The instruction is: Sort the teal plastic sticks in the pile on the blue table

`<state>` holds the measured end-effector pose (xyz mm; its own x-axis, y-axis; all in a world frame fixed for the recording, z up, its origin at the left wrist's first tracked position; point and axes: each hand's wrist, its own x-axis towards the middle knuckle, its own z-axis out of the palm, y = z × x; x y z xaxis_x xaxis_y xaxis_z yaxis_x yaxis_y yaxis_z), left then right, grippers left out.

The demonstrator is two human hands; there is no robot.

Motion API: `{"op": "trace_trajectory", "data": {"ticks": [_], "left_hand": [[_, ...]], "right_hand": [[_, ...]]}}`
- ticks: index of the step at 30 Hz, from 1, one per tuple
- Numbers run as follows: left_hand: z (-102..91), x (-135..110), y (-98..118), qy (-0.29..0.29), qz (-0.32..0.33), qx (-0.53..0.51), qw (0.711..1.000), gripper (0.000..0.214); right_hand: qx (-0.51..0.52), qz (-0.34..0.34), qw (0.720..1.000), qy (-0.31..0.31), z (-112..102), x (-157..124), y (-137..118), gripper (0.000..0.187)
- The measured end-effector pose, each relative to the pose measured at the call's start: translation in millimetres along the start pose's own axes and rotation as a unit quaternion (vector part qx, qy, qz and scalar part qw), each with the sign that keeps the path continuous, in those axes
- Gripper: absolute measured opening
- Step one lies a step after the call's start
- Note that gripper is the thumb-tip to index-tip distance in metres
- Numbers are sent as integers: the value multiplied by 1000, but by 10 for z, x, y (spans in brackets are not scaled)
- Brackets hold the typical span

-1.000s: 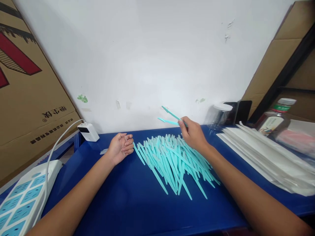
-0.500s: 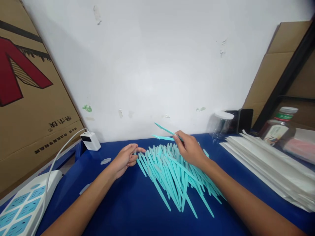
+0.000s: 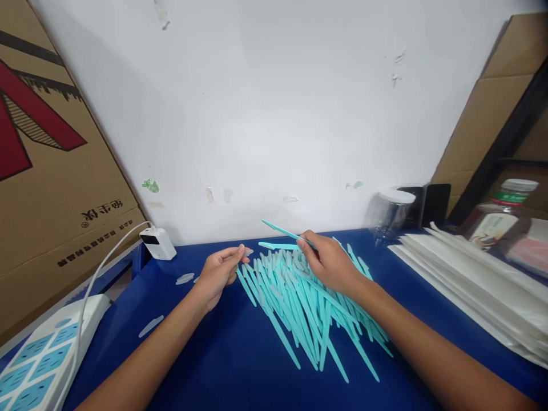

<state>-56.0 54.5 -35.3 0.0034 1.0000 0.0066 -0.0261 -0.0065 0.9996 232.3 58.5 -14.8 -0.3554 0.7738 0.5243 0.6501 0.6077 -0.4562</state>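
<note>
My right hand [image 3: 327, 260] pinches a teal eyebrow razor [image 3: 280, 229] between thumb and fingers, its bare blade end pointing left. A second teal razor [image 3: 278, 246] juts out beneath it, its near end running under the same hand; whether that one is gripped too is hard to see. To the left, my left hand [image 3: 220, 274] is closed in a pinch on a small clear blade cap [image 3: 249, 253], apart from the razors. A big pile of teal razors [image 3: 299, 314] with translucent caps lies on the blue table [image 3: 205, 365], partly hidden by my right hand.
Several loose clear caps [image 3: 185, 278] lie left of my left hand. Farther left are a white charger [image 3: 158, 244] with a cable and a power strip [image 3: 55, 354]. White packets [image 3: 471, 285], a lidded jar [image 3: 391, 214] and a bottle [image 3: 496, 217] stand right. A wall [image 3: 265, 114] rises behind.
My left hand's extended finger has drawn in to a pinch, with a clear cap now showing at its fingertips. The razors at my right hand have shifted slightly left; the view has moved a little.
</note>
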Motion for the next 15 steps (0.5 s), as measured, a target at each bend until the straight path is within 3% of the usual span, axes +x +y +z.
{"op": "trace_trajectory", "data": {"ticks": [9, 15], "left_hand": [[47, -15, -36, -18, 5, 32, 999, 54], [105, -53, 20, 23, 55, 50, 997, 43]], "right_hand": [[12, 13, 1000, -24, 17, -9, 22, 33], [39, 28, 998, -31, -29, 10, -11, 33]]}}
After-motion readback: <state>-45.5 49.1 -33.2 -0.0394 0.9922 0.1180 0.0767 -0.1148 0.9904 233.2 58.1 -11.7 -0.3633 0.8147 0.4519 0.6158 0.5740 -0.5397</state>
